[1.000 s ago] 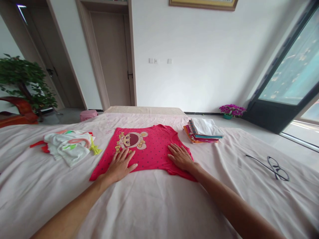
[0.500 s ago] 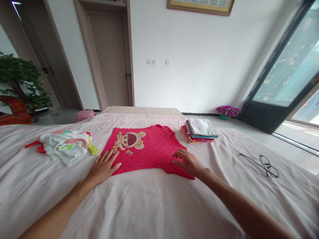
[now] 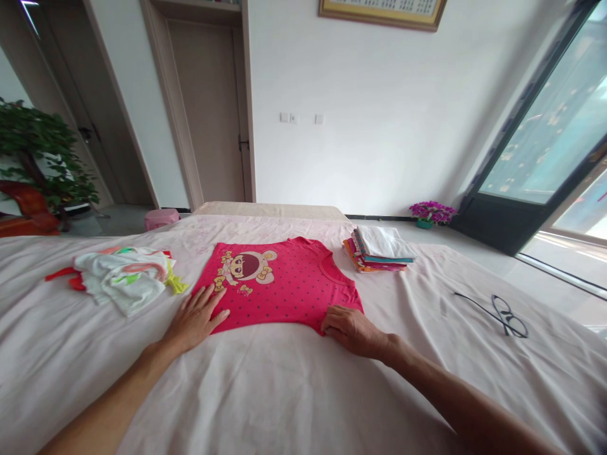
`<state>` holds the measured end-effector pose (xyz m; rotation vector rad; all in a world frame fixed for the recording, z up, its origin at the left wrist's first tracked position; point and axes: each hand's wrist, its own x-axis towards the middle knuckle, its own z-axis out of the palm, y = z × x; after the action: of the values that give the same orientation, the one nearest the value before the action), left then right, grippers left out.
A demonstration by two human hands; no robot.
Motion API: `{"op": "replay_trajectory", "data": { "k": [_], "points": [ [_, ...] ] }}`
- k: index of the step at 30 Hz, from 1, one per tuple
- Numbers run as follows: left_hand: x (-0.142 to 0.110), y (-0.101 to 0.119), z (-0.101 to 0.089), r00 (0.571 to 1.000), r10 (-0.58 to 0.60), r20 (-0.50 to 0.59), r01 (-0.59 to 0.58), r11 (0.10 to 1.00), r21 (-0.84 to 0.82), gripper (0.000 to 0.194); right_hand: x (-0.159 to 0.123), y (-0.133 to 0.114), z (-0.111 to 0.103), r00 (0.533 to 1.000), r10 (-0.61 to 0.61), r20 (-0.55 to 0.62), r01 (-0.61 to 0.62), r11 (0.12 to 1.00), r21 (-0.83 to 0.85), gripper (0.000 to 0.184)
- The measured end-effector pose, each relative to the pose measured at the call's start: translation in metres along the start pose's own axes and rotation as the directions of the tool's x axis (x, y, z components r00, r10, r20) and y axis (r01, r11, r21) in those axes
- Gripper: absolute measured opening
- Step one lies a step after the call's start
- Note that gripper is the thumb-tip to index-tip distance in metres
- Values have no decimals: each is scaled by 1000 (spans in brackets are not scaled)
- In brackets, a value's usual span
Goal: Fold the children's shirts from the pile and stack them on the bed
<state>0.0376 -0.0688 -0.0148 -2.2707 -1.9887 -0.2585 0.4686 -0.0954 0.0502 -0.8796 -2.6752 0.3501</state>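
Observation:
A red T-shirt (image 3: 294, 287) with dark dots and a cartoon print lies spread on the bed, its neckline toward the right. Flat on the hem corner at its near left rests my left hand (image 3: 196, 318), fingers spread. My right hand (image 3: 353, 330) is at the near right side, by the sleeve, with its fingers curled and closed on the shirt's edge. The fingertips of that hand are partly hidden.
A loose heap of white clothing (image 3: 126, 278) lies to the left. Right of the shirt is a stack of folded clothes (image 3: 379, 248). Eyeglasses (image 3: 507, 319) lie farther right on the pale bed sheet (image 3: 265, 392).
My right hand has moved slightly down and its fingers have closed on the shirt's near edge. The near sleeve no longer sticks out toward me. My left hand has stayed in place.

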Motion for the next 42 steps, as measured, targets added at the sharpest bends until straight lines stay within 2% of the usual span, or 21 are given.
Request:
{"op": "replay_trajectory", "data": {
  "k": [4, 7, 10, 12, 14, 16, 20, 23, 25, 27, 29, 31, 36, 39, 42],
  "points": [
    [-4, 6, -5, 999, 11, -42, -10, 1000, 17, 64, 6, -2, -10, 996, 83, 42, -86, 994, 72, 24],
    [-6, 10, -11, 993, 72, -94, -71, 997, 11, 59, 22, -3, -14, 980, 194, -56, -189, 979, 75, 38],
    [-6, 10, -13, 986, 148, -81, -151, 988, -26, 57, 37, -2, -7, 974, 190, -121, -193, 981, -13, 45],
    [-6, 6, -11, 984, 172, -41, -174, 983, -56, 56, 39, 3, 2, 980, 196, -42, -199, 975, -98, 52],
    [-7, 2, -9, 983, 182, -4, -182, 981, -73, 56, 34, 13, 10, 971, 229, 62, -217, 964, -156, 57],
    [-9, -3, -8, 980, 197, 20, -195, 978, -80, 57, 21, 27, 15, 960, 253, 118, -231, 957, -179, 60],
    [-17, -15, -14, 961, 272, 49, -264, 956, -125, 59, -12, 55, 5, 950, 301, 78, -279, 937, -212, 61],
    [-30, -30, -24, 944, 324, 58, -309, 932, -188, 66, -32, 59, -12, 937, 350, 18, -339, 918, -207, 60],
    [-42, -45, -30, 942, 334, 19, -322, 921, -220, 64, -41, 50, -24, 948, 319, -18, -317, 930, -184, 55],
    [-53, -61, -35, 946, 324, -28, -321, 916, -242, 53, -47, 35, -32, 974, 225, -7, -223, 961, -164, 45],
    [-63, -75, -38, 953, 303, -29, -300, 918, -261, 42, -50, 20, -35, 989, 147, 31, -140, 976, -165, 39],
    [-67, -84, -38, 963, 269, -12, -262, 924, -279, 37, -50, 11, -34, 990, 135, 51, -121, 971, -207, 39],
    [-58, -82, -35, 978, 194, -70, -207, 928, -310, 27, -34, 18, -19, 984, 175, -16, -170, 920, -354, 30],
    [-50, -77, -35, 978, 180, -108, -206, 916, -343, 25, -24, 28, -14, 981, 173, -83, -191, 913, -361, 29],
    [-51, -78, -42, 982, 171, -86, -191, 897, -399, 22, -26, 27, -18, 985, 152, -85, -172, 926, -336, 28]
  ]
}}
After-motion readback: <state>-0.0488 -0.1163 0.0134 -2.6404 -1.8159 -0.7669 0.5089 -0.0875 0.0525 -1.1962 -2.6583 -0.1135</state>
